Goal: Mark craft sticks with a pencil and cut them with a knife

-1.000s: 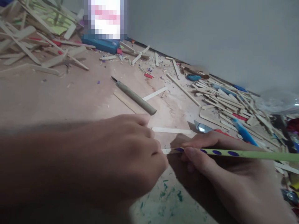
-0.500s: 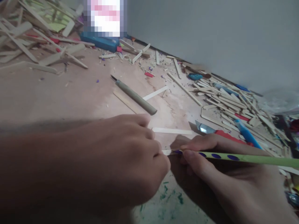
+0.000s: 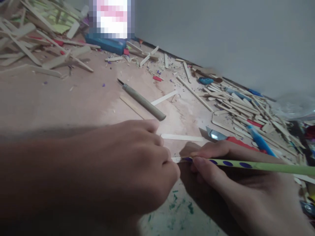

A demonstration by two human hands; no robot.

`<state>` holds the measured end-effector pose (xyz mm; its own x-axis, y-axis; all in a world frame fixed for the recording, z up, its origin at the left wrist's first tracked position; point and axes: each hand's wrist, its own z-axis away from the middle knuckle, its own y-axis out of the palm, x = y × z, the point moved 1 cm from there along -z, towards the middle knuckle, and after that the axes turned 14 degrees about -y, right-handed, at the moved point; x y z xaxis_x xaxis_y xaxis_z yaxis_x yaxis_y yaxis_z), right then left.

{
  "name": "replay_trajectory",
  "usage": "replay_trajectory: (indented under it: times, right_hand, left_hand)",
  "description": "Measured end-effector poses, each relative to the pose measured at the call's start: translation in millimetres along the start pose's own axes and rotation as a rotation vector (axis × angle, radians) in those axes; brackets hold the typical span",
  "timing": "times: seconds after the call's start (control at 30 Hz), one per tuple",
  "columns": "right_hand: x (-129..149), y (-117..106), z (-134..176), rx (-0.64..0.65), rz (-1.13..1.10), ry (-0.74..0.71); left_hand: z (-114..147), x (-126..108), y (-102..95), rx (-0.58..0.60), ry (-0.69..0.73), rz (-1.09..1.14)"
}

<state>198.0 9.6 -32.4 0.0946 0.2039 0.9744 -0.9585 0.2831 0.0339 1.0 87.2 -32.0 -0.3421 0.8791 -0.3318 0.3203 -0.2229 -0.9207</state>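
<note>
On the tabletop, a wooden stick is under the left hand, whose fingers curl closed on it. The right hand pinches a green pencil near the stick's end; loosened left fingers might let the stick slip.

Green pencil met craft stick
Left hand had it pinned, right hand had the pencil, loose sticks cluttered the table's far edge.

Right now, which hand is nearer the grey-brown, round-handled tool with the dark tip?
Left. The left hand is just below the handle end of the tool; the right hand is farther off, lower right.
</note>
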Motion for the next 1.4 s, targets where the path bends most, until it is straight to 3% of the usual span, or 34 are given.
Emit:
replay_trajectory:
  times: [0.2, 0.47, 0.7, 0.87, 0.97, 1.13, 1.27, 1.4]
  right_hand:
    - [-1.9, 0.2, 1.7, -0.022, -0.02, 0.018]
    - [-0.7, -2.4, -0.4, 0.05, 0.024, 0.023]
    - [0.5, 1.8, 1.7, 0.081, -0.064, 0.035]
    - [-3.3, 4.3, 0.3, 0.119, -0.024, -0.032]
    - [-1.0, 6.1, 0.0, 0.116, 0.014, -0.068]
    - [3.3, 4.7, -2.1, 0.066, 0.097, -0.221]
    - [-2.2, -2.9, -8.0, 0.015, 0.159, -0.333]
    - [-7.9, -9.1, -13.8, 0.04, 0.235, -0.41]
  left_hand:
    - [-0.2, -1.4, -4.3, -0.001, -0.014, 0.021]
    - [5.4, 0.0, -1.2, 0.006, -0.039, 0.014]
    - [3.2, -6.2, -6.2, 0.01, -0.044, -0.051]
    - [6.7, -7.6, -0.1, -0.122, 0.057, -0.192]
    - [8.0, -14.6, -5.1, -0.137, 0.092, -0.242]
    - [-1.6, -14.3, -40.2, -0.048, 0.026, -0.345]
    - [-14.9, 10.2, -71.6, 0.124, -0.194, -0.469]
    - [-15.8, 30.4, -78.4, 0.302, -0.397, -0.629]
